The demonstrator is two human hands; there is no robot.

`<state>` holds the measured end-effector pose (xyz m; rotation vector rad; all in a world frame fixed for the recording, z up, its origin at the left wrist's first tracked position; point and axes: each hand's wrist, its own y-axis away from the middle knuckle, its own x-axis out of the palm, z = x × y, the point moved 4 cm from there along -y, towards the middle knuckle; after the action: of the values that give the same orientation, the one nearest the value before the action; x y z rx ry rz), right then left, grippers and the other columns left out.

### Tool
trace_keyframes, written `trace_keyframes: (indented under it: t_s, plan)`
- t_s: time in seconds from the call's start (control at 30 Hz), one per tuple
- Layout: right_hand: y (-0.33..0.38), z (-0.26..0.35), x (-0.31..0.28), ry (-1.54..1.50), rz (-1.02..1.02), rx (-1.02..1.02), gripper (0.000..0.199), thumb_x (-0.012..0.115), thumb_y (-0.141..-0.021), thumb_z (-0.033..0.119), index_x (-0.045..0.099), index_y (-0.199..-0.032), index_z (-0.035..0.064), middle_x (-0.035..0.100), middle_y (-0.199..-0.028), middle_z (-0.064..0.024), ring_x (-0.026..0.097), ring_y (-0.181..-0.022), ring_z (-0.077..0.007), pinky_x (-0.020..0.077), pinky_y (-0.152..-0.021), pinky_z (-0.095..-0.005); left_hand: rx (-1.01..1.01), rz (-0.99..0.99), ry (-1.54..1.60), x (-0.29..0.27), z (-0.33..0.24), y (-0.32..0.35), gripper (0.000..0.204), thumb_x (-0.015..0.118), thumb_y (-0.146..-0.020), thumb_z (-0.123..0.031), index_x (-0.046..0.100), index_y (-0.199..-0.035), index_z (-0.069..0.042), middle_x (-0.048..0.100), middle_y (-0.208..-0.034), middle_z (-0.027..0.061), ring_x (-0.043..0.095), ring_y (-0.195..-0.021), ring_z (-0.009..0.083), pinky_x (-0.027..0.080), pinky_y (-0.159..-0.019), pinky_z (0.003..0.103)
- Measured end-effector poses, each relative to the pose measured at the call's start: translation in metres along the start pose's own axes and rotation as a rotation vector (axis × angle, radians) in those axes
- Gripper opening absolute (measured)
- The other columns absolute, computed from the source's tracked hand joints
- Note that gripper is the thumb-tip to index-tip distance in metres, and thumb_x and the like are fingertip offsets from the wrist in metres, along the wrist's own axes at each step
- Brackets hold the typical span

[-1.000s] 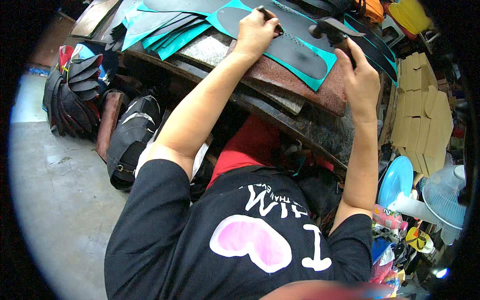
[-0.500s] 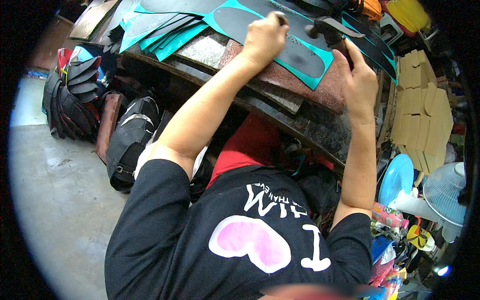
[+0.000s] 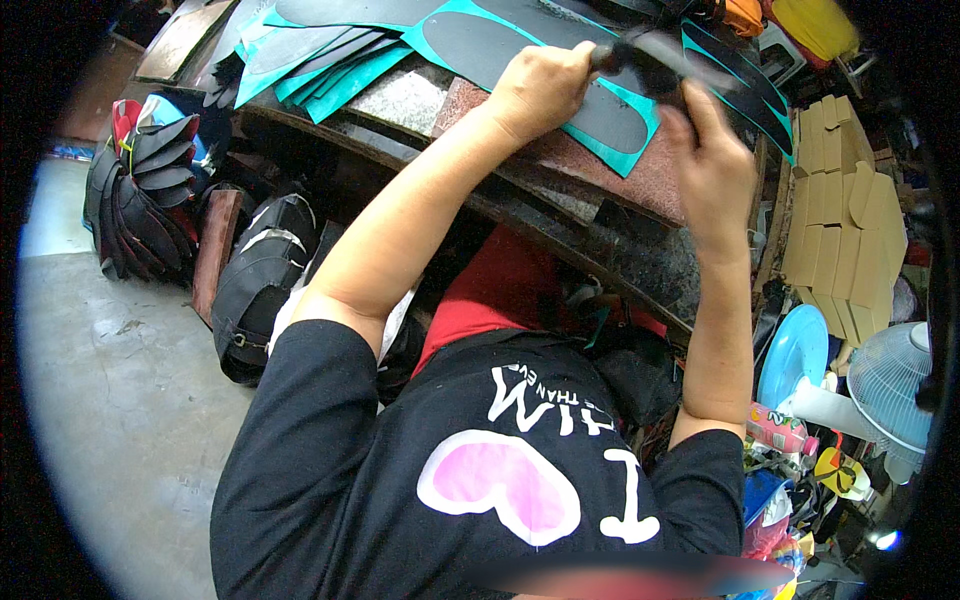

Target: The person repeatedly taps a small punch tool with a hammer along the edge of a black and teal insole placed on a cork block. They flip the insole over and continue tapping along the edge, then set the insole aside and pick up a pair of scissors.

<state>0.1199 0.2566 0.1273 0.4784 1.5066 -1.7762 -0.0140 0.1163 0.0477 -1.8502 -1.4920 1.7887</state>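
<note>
My left hand (image 3: pixel 540 92) is closed around a short dark metal tool, likely a punch; only its upper end (image 3: pixel 600 57) shows. It stands over a teal sheet with a black, sole-shaped panel (image 3: pixel 608 118) on the bench. My right hand (image 3: pixel 712 165) grips a claw hammer (image 3: pixel 645 68), smeared by motion, its head beside the top of the punch. I cannot tell if they touch. A reddish stone slab (image 3: pixel 655 185) lies under the sheet. More teal-and-black sheets (image 3: pixel 345 75) are fanned in a stack to the left.
The wooden bench edge (image 3: pixel 400 158) runs in front of me. Bundled black sole pieces (image 3: pixel 150 190) and a black bag (image 3: pixel 262 275) are at the left. At right are folded cardboard (image 3: pixel 840 220), a white-and-blue fan (image 3: pixel 890 380) and a pink bottle (image 3: pixel 780 428).
My left hand has shifted slightly right and down with the punch. The hammer head has swung left toward it, and my right hand has turned with the swing.
</note>
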Motion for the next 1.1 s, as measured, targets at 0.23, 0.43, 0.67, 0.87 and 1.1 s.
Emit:
trace_keyframes:
  t_s: [0.23, 0.43, 0.67, 0.87, 1.1]
  plan:
    - [0.023, -0.049, 0.007, -0.121, 0.13, 0.297, 0.045, 0.062, -0.092, 0.043, 0.063, -0.125, 0.0118, 0.07, -0.105, -0.0176, 0.068, -0.096, -0.0359, 0.0527, -0.08, -0.0394, -0.688, -0.394, 0.993, -0.005, 0.057, 0.006, 0.012, 0.062, -0.092, -0.01, 0.063, -0.094, 0.002, 0.07, -0.083, 0.0089, 0.069, -0.075, 0.0146, 0.057, -0.065, 0.028]
    - [0.009, -0.047, 0.006, -0.187, 0.095, 0.299, 0.045, 0.064, -0.092, 0.041, 0.064, -0.123, 0.0078, 0.07, -0.107, -0.0194, 0.069, -0.098, -0.0327, 0.052, -0.083, -0.0365, -0.53, -0.11, 0.562, -0.01, 0.053, 0.009, 0.014, 0.066, -0.089, -0.012, 0.065, -0.093, 0.001, 0.072, -0.082, 0.0104, 0.071, -0.072, 0.0144, 0.057, -0.068, 0.028]
    - [-0.024, -0.002, -0.036, -0.557, -0.108, 0.132, 0.04, 0.067, -0.094, 0.024, 0.061, -0.128, 0.0042, 0.064, -0.079, -0.0034, 0.059, -0.067, -0.0089, 0.046, -0.058, -0.0223, -0.312, -0.203, 0.214, -0.014, 0.043, 0.005, 0.017, 0.068, -0.087, -0.018, 0.064, -0.096, -0.004, 0.069, -0.08, 0.0179, 0.07, -0.075, 0.0315, 0.056, -0.068, 0.038]
    - [-0.011, 0.0, 0.023, -0.147, 0.112, 0.172, 0.042, 0.062, -0.093, 0.041, 0.063, -0.122, 0.0119, 0.069, -0.099, -0.0192, 0.067, -0.09, -0.0386, 0.0532, -0.073, -0.0446, -0.118, -0.041, -0.053, 0.004, 0.019, -0.001, 0.02, 0.067, -0.086, -0.017, 0.059, -0.101, -0.005, 0.066, -0.073, 0.0179, 0.067, -0.073, 0.0371, 0.054, -0.065, 0.044]
    - [-0.01, -0.03, -0.009, -0.286, -0.013, 0.187, 0.04, 0.066, -0.093, 0.032, 0.064, -0.122, 0.0062, 0.071, -0.099, -0.0172, 0.07, -0.087, -0.0238, 0.0524, -0.077, -0.0329, -0.585, -0.173, 0.815, 0.002, 0.053, 0.006, 0.015, 0.067, -0.088, -0.012, 0.063, -0.091, 0.003, 0.071, -0.079, 0.011, 0.071, -0.07, 0.0154, 0.057, -0.065, 0.03]
